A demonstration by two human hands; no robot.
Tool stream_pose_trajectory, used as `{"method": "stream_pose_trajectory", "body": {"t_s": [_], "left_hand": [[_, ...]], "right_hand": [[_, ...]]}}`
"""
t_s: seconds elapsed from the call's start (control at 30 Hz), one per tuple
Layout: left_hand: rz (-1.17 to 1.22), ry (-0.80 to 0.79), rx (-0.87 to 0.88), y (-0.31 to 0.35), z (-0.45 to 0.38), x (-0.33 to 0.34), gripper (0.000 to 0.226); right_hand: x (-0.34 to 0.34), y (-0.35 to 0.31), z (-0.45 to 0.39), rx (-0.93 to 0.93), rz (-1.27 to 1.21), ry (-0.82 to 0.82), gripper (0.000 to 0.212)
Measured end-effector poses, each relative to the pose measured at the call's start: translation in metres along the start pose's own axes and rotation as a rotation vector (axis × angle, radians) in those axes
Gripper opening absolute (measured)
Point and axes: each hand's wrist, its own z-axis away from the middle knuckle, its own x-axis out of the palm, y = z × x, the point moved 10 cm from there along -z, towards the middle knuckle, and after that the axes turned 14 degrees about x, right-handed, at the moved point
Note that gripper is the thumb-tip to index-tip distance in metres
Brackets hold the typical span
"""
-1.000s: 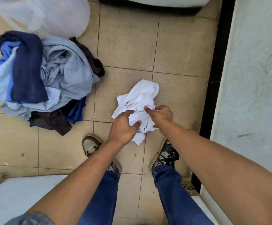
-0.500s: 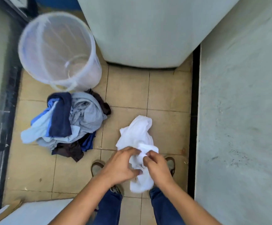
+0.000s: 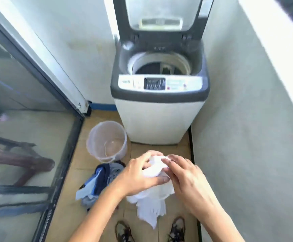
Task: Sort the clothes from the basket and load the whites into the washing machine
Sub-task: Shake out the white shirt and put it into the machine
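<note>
White garment [image 3: 151,198] bunched at waist height between left hand [image 3: 138,175] and right hand [image 3: 186,179], both clamped on it, likely compacting it for the open washing machine [image 3: 159,95] ahead; darks [image 3: 100,182] left floored beside the empty basket [image 3: 107,140].

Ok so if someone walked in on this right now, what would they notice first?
Probably the white garment bunched between the left hand and right hand, low in the middle of the view, its loose end hanging towards the shoes. Straight ahead stands the top-loading washing machine with its lid up and drum open. On the tiled floor to the left lie a pile of blue and grey clothes and an empty clear basket.
</note>
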Motion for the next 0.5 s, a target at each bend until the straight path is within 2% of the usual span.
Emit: {"method": "stream_pose_trajectory", "body": {"t_s": [0.07, 0.2, 0.33, 0.4, 0.5], "left_hand": [[-0.069, -0.02, 0.031, 0.047, -0.005, -0.029, 0.06], [-0.382, 0.083, 0.063, 0.12, -0.014, -0.083, 0.029], [-0.564, 0.22, 0.138, 0.183, -0.021, -0.12, 0.03], [-0.467, 0.266, 0.139, 0.201, -0.024, -0.134, 0.034], [0.011, 0.221, 0.238, 0.216, -0.033, -0.138, 0.038]], "right_hand": [[-0.05, -0.026, 0.001, -0.093, 0.022, 0.063, 0.034], [-0.126, -0.071, 0.007, -0.262, 0.01, 0.16, 0.036], [-0.183, -0.096, 0.01, -0.352, -0.001, 0.282, 0.022], [-0.205, -0.1, 0.002, -0.35, -0.016, 0.333, 0.021], [-0.233, -0.098, -0.018, -0.288, -0.138, 0.354, 0.024]]}}
